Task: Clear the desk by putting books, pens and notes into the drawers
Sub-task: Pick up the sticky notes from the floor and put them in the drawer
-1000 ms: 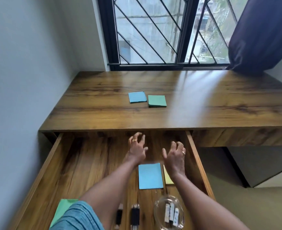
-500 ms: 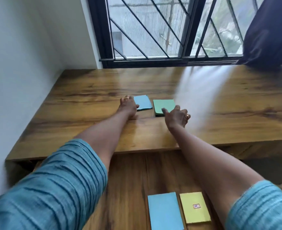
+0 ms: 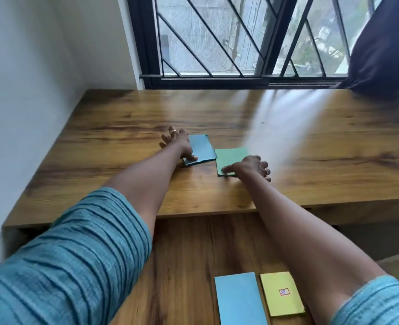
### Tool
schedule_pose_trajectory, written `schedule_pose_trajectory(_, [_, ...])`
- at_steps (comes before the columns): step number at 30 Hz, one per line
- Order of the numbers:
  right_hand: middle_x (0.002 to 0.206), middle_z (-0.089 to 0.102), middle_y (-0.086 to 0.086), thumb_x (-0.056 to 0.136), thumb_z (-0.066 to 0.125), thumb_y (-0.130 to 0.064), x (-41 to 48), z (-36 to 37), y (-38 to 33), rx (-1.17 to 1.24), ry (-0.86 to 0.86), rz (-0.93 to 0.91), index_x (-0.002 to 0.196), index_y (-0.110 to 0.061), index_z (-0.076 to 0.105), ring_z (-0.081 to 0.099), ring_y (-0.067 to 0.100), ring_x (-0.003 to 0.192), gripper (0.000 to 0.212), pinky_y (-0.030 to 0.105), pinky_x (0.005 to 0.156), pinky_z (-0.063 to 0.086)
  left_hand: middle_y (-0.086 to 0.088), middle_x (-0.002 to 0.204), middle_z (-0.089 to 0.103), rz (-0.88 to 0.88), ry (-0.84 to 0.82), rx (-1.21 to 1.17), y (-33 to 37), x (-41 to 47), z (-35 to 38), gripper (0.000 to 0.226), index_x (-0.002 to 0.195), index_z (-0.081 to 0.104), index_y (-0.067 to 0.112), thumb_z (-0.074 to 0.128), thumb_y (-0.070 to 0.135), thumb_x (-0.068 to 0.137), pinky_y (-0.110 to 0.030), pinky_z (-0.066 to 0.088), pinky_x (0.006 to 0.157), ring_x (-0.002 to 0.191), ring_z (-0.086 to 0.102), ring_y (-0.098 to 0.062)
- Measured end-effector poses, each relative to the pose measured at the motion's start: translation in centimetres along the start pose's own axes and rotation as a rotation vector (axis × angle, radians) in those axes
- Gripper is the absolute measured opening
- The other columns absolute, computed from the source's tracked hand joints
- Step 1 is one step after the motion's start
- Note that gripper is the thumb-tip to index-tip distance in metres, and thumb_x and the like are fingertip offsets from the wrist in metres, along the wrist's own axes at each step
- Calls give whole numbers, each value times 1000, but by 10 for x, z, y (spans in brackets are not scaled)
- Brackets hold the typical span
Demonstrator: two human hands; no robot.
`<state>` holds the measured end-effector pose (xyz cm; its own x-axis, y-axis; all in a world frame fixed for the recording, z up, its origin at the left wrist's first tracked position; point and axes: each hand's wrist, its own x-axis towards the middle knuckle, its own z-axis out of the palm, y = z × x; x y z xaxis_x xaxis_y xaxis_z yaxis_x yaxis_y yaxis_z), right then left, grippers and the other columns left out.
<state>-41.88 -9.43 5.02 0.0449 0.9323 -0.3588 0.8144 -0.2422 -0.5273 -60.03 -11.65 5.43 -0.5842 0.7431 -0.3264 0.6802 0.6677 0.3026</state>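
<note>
blue notes (image 3: 202, 148) under left hand (image 3: 178, 143), green notes (image 3: 231, 156) under right hand (image 3: 250, 166)

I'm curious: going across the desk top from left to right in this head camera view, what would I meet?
Left hand → blue notepad → green notepad → right hand.
</note>
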Motion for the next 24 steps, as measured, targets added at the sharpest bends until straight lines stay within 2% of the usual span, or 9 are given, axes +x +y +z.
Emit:
schedule_pose_trajectory(5, [134, 39, 19, 81, 69, -23, -32, -1, 26, 143, 10, -112, 130, -5, 36, 42, 36, 124, 62, 40, 102, 36, -16, 137, 37, 93, 320, -306, -19, -42, 19, 62, 135, 32, 19, 61, -3, 85, -36, 45, 91, 118, 49, -33])
schedule_pose_trajectory(9, [130, 54, 19, 92, 52, -10, -66, -5, 57, 377, 7, -184, 127, -3, 42, 52, 32, 119, 37, 34, 93, 42, -16, 124, 56, 69, 432, -461, -38, -95, 27, 55, 136, 39, 21, 54, -3, 88, -35, 47, 89, 111, 57, -31])
schedule_pose_trajectory(11, [121, 60, 17, 90, 54, -7, -83, -2, 74, 469, 6, -164, 121, -4, 49, 60, 30, 104, 32, 35, 85, 47, -14, 127, 57, 68, 447, -523, -47, -127, 36, 56, 137, 41, 23, 52, -3, 88, -33, 46, 92, 113, 57, -30])
schedule_pose_trajectory(12, [117, 63, 15, 88, 55, -6, -95, 1, 84, 523, -11, -159, 118, -5, 51, 64, 27, 87, 30, 35, 77, 50, -13, 128, 57, 59, 449, -552, -55, -145, 42, 58, 138, 41, 25, 51, -4, 89, -32, 46, 93, 113, 57, -29])
schedule_pose_trajectory(14, [109, 65, 13, 87, 57, -3, -118, 11, 105, 603, -58, -149, 109, -9, 55, 61, 14, 60, 23, 29, 63, 52, -13, 129, 57, 59, 449, -581, -72, -178, 56, 63, 141, 39, 29, 48, -6, 89, -30, 47, 91, 112, 58, -27])
schedule_pose_trajectory(15, [107, 66, 12, 86, 57, -2, -129, 16, 116, 620, -85, -143, 104, -13, 55, 61, 14, 57, 21, 32, 63, 53, -13, 128, 56, 68, 443, -568, -82, -194, 64, 66, 143, 37, 30, 47, -7, 90, -28, 48, 89, 109, 59, -24])
schedule_pose_trajectory(17, [105, 66, 11, 88, 57, -1, -152, 25, 139, 623, -150, -152, 100, -16, 53, 64, 21, 65, 20, 37, 64, 54, -14, 127, 55, 83, 428, -504, -100, -226, 77, 68, 145, 33, 31, 46, -7, 91, -22, 46, 84, 101, 58, -18])
schedule_pose_trajectory(20, [104, 62, 8, 91, 55, -1, -188, 35, 169, 566, -241, -205, 114, -13, 52, 64, 22, 74, 26, 26, 54, 49, -13, 129, 54, 56, 423, -433, -128, -268, 95, 69, 147, 30, 32, 45, -8, 92, -20, 45, 86, 104, 57, -17])
schedule_pose_trajectory(24, [111, 64, 16, 91, 55, -1, -221, 54, 195, 421, -338, -201, 119, -7, 50, 66, 28, 83, 29, 26, 54, 50, -14, 129, 55, -128, 346, -368, -168, -305, 112, 71, 149, 22, 32, 52, 1, 93, -26, 48, 86, 108, 57, -21])
